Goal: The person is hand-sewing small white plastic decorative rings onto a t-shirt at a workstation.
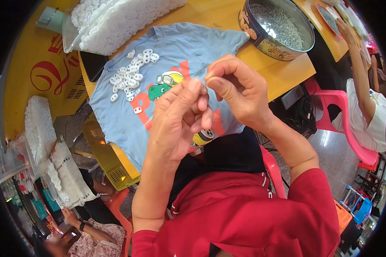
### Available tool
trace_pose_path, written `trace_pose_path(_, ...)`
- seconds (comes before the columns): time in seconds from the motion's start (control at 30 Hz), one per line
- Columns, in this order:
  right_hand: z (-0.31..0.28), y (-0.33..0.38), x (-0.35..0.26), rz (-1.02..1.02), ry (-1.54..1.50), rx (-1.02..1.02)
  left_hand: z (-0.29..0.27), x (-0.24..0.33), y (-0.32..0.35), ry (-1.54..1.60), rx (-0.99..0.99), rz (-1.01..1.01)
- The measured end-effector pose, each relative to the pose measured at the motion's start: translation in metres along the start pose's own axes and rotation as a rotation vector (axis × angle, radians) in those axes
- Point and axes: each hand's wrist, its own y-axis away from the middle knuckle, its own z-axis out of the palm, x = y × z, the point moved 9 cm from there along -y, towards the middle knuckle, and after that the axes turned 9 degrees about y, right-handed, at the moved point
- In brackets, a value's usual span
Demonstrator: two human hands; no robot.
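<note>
Small metal piece (pixel 204 87) was pinched between the fingertips of both hands, held up in the air above the blue shirt (pixel 167 64) that lay spread over the desk (pixel 283 73). It was too tiny to say exactly what kind of part it was. The left hand (pixel 180 115) was closed, its thumb and first fingers pressed together around the piece from below. The right hand (pixel 236 90) was closed too, with thumb and forefinger gripping the same piece from above, so the two hands touched each other at the tips.

As a judgement, the step in hand was the joining or fitting of this piece, done by fine finger work. The next move would call for a steady pinch and a good alignment, because such a small part could easily slip.

On the shirt, to the left of the hands, lay a loose heap of white plastic rings (pixel 131 75). Farther back stood a clear box of white rings (pixel 116 21), and to the right a round tin (pixel 281 28) filled with small metal parts. Another person's arm (pixel 360 73) showed at the right edge, near a pink chair (pixel 343 115).
</note>
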Motion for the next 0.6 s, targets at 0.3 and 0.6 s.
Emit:
trace_pose_path(0.3, 0.010, 0.011, 0.028, 0.462, -0.413, -0.010, 0.018, 0.038, 0.016, -0.820, 0.066, 0.747)
trace_pose_path(0.6, 0.006, 0.011, 0.012, 0.315, -0.240, -0.031, 0.016, 0.036, 0.016, -0.731, 0.042, 0.722)
